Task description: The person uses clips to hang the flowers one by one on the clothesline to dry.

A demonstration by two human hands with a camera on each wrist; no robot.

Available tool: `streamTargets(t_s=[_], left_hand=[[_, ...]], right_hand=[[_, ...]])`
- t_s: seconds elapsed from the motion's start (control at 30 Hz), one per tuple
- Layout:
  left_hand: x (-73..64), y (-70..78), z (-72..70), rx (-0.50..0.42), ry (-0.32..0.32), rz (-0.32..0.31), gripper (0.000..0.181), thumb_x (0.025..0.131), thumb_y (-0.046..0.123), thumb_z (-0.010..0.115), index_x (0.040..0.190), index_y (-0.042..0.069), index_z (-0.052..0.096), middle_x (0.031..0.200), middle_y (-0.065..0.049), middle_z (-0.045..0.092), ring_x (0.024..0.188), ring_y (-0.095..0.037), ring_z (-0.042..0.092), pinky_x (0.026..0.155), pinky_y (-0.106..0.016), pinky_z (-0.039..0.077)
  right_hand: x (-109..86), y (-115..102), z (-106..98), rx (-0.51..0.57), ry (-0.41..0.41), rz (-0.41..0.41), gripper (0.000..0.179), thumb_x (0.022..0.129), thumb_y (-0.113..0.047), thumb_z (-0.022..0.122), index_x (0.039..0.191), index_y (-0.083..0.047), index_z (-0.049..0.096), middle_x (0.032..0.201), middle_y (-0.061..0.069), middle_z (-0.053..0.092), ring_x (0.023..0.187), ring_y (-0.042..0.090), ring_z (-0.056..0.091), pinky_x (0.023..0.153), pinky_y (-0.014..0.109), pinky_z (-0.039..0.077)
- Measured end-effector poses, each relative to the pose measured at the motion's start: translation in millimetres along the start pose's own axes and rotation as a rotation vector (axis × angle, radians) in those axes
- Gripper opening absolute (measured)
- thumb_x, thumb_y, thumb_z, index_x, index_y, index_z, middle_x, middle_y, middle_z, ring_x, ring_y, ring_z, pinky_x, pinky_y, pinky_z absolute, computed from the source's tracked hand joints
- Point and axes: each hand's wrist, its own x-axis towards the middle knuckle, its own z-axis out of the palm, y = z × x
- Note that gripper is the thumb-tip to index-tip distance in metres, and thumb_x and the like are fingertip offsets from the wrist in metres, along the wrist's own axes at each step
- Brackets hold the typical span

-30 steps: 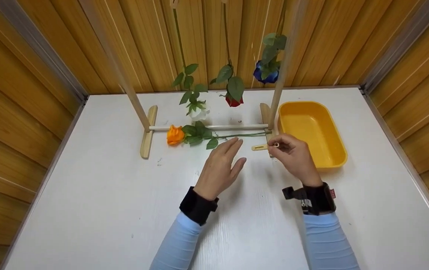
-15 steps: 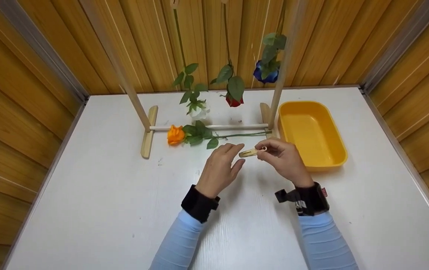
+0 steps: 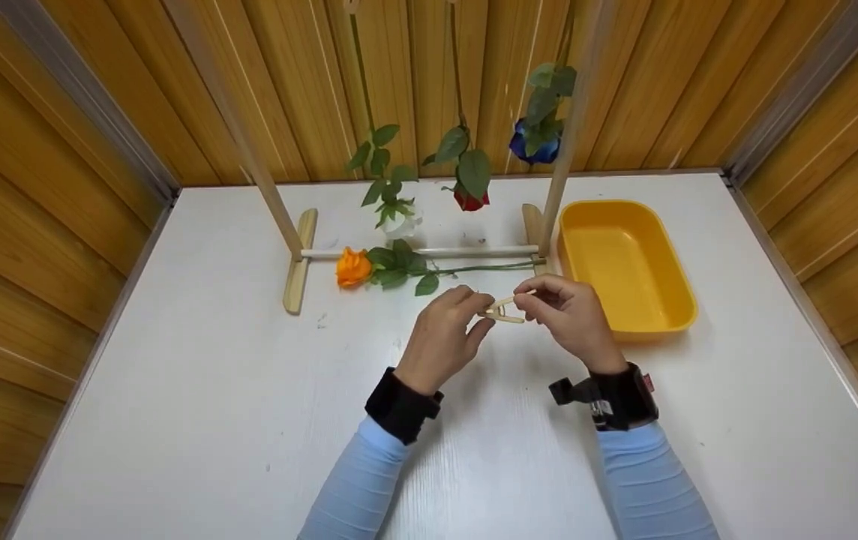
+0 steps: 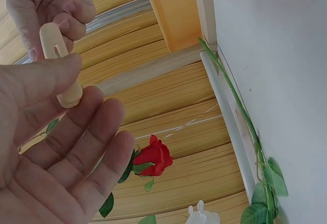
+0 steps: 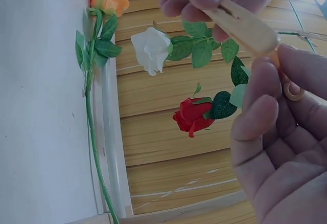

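Note:
Between my two hands, over the table, is a small wooden clothespin (image 3: 510,319), its two legs spread apart in the head view. My left hand (image 3: 444,337) pinches one end between thumb and fingers. Thumb and fingertips of my right hand (image 3: 571,319) pinch the other end, where a small round loop shows in the right wrist view. The pin's slotted flat side (image 4: 51,34) faces the left wrist camera. Just beyond the hands lies an orange rose (image 3: 352,268), its green stem pointing right along the rack's low bar (image 3: 474,253).
A wooden rack (image 3: 268,199) stands at the back. From it hang a white rose (image 3: 399,221), a red rose (image 3: 472,199) and a blue rose (image 3: 535,142), heads down. To the right of the rack is a yellow basin (image 3: 628,262). Wood-patterned walls enclose the white table (image 3: 196,390).
My right hand has brought the clothespin leftward and toward me to my left hand, which now pinches its end. The pin has turned, so both legs show. The roses stay put.

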Motion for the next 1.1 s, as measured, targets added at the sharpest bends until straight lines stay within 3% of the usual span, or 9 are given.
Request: streamTargets(t_s=[0.17,0.4,0.6,0.87,1.1], left_hand=[[-0.2,0.9,-0.1,-0.009,0.008,0.005,0.016,0.091,0.01,0.08,0.106,0.009,0.076,0.09,-0.002,0.066,0.081,-0.017,0.061,0.072,-0.029,0.053],[-0.2,3.5,0.0,0.009,-0.013,0.0,0.014,0.097,0.012,0.072,0.11,0.006,0.074,0.089,-0.004,0.065,0.079,-0.017,0.06,0.071,-0.028,0.053],[-0.4,5.9,2.3,0.01,-0.057,0.008,0.014,0.101,0.015,0.067,0.108,0.004,0.071,0.086,-0.005,0.062,0.075,-0.016,0.058,0.068,-0.027,0.051],[-0.9,6.3,4.3,-0.008,-0.083,-0.019,0.013,0.1,0.018,0.07,0.101,0.006,0.067,0.085,-0.003,0.06,0.075,-0.015,0.056,0.065,-0.028,0.049],[-0.9,7.8,5.6,-0.012,-0.085,-0.004,0.012,0.1,0.018,0.07,0.1,0.006,0.067,0.084,-0.003,0.061,0.073,-0.015,0.055,0.064,-0.028,0.048]], right_hand=[[0.1,2.2,-1.0,0.002,-0.024,-0.029,0.01,0.09,0.005,0.075,0.1,0.006,0.073,0.083,0.011,0.07,0.067,0.013,0.064,0.063,0.018,0.053],[-0.2,4.0,-2.5,-0.007,-0.14,-0.069,0.036,0.081,0.009,0.082,0.113,0.009,0.064,0.099,0.022,0.068,0.084,0.01,0.069,0.078,0.019,0.057],[0.0,2.6,-1.4,0.039,-0.129,-0.059,0.033,0.083,0.01,0.079,0.112,0.012,0.063,0.098,0.021,0.069,0.084,0.011,0.071,0.079,0.022,0.059],[-1.1,0.3,-2.7,0.081,-0.118,-0.043,0.036,0.083,0.014,0.077,0.116,0.014,0.062,0.1,0.019,0.07,0.087,0.012,0.071,0.081,0.023,0.059],[-0.3,0.9,-5.4,0.066,-0.139,-0.063,0.029,0.082,0.011,0.079,0.108,0.01,0.066,0.098,0.022,0.069,0.086,0.014,0.072,0.081,0.025,0.06]])
